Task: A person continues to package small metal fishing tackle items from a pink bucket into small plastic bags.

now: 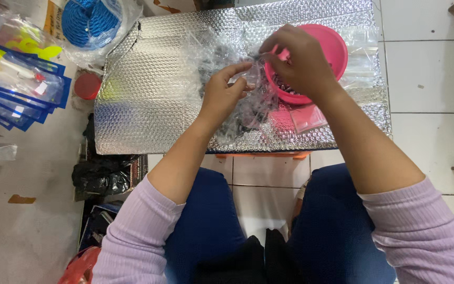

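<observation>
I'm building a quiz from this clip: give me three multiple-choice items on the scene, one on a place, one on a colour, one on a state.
1. Where is the blue rope coil?
A. Upper left, beyond the silver sheet
B. Inside the bowl
C. On the person's lap

2. What colour is the bowl?
A. Green
B. Pink
C. White

3. What are the hands doing?
A. Resting flat on the knees
B. Both pinching a clear plastic bag
C. Lifting the bowl

Answers:
1 A: the blue rope coil lies past the silver bubble sheet.
2 B: the bowl is plainly pink.
3 B: the left hand and right hand meet on the clear plastic bag.
</observation>
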